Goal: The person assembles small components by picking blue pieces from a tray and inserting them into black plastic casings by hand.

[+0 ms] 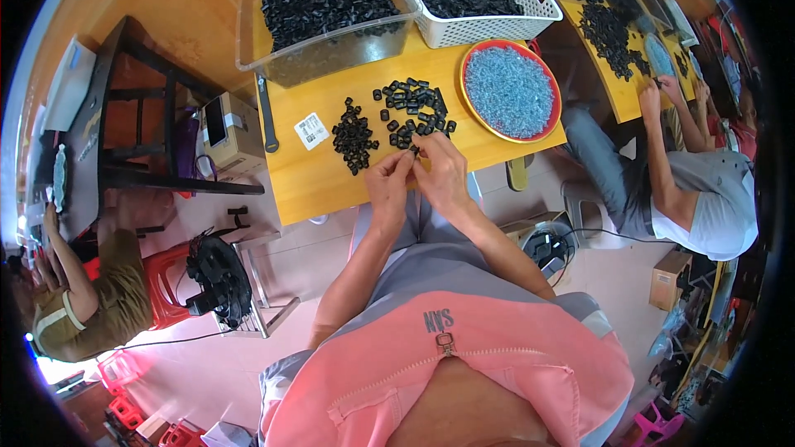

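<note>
Round tray: red-rimmed tray [557, 101], heaped with clear bluish bits [508, 93], on the yellow table [323, 190]; I place everything else by it.
Left hand [389, 186]: left of the tray and nearer the person, fingertips drawn together against the right hand's, closed on a black part [415, 150] that the fingers mostly cover.
Right hand [441, 167]: beside the left one, closer to the tray, fingertips pinching at the same part.
Larger black pieces [414, 102]: loosely spread left of the tray, just beyond the hands.
Smaller black pieces [353, 134]: bunched farther left of the tray.
White label [311, 131]: flat, left again from the tray, past that bunch.
Bulk containers: white basket [489, 31] right behind the tray, clear bin [348, 51] behind and to its left, both holding black parts.
Neighbour: a seated person [704, 199] right of the tray, hands at another yellow table [623, 99].
</note>
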`<state>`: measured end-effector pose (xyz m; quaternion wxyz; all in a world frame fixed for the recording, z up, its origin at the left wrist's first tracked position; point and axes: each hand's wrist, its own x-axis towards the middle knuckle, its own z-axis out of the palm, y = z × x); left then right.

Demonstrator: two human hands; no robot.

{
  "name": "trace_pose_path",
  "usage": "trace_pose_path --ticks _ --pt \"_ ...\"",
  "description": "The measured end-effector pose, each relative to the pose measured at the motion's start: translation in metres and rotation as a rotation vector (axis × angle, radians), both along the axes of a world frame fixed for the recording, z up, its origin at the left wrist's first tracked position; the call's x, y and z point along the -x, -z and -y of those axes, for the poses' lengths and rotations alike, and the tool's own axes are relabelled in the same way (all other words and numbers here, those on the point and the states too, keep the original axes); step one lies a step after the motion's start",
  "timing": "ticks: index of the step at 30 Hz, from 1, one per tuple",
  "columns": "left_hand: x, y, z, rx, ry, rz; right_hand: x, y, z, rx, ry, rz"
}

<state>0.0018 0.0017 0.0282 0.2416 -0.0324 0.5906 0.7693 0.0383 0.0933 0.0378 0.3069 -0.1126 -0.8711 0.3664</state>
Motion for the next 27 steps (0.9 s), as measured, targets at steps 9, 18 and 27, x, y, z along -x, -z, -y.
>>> trace_pose_path --ticks 9,18,27 --pt "-0.003 0.013 -0.002 -0.052 -0.043 0.034 0.000 0.004 0.001 0.017 0.010 0.036" --pt "0.003 0.021 0.000 -0.165 0.041 0.115 0.004 -0.002 -0.010 -0.046 -0.035 -0.026" --pt "0.003 -0.002 0.001 -0.058 0.073 0.038 0.093 -0.086 -0.149 -0.406 0.196 -0.289"
